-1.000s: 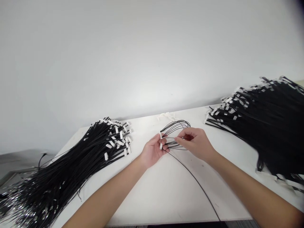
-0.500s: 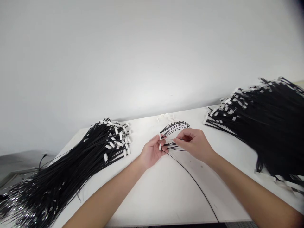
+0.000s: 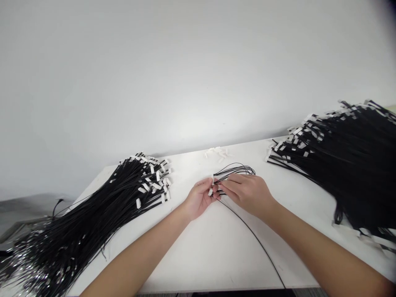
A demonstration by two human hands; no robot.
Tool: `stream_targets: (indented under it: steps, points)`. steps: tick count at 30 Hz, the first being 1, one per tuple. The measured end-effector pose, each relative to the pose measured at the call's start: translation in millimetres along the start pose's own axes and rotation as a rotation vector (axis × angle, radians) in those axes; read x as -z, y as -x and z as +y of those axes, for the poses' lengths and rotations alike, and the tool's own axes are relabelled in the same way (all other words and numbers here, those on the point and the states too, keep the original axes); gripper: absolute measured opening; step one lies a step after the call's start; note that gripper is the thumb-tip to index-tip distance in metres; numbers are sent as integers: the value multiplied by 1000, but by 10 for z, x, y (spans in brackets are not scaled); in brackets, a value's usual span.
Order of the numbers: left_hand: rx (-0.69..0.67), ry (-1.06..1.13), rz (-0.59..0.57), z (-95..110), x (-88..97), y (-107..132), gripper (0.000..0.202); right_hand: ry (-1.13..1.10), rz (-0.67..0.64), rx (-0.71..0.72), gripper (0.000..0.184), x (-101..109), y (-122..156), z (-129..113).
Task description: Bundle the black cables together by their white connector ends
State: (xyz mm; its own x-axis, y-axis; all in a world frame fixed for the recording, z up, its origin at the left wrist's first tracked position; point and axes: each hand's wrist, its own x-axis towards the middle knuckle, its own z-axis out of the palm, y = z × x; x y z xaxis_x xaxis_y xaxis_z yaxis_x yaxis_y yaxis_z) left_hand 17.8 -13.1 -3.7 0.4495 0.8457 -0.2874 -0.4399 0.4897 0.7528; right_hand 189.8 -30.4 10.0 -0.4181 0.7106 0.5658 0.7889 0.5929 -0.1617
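Observation:
My left hand [image 3: 199, 199] is closed on a white connector [image 3: 213, 179] at the end of a looped black wire harness [image 3: 236, 169]. A second white connector [image 3: 210, 192] shows lower down between the same fingers. Close against it, my right hand [image 3: 247, 193] pinches a thin black wire just behind the upper connector, with the fingertips of both hands nearly touching. The wires loop out above and behind the right hand, which hides part of them. One long black wire [image 3: 258, 240] curves from the left hand down to the table's front edge.
A big bundle of black wires with white connectors [image 3: 102, 210] lies at the left. Another large pile of black cables [image 3: 349, 165] covers the right side. Several loose white connectors [image 3: 218, 152] rest at the back of the white table [image 3: 198, 255], near the wall.
My right hand has moved left, along the wire to the connector. The left hand and its connectors have shifted slightly right, and the wire loops have moved right too.

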Motion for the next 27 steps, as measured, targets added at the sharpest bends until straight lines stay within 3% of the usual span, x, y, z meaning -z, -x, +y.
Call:
stream_targets:
  steps: [7, 27]
  points:
    - [-47, -64, 1, -40, 26, -17, 23, 150, 258, 153, 20, -115, 4, -38]
    - [-73, -63, 45, -45, 8, 3, 23, 220, 309, 274, 21, -190, -40, -43]
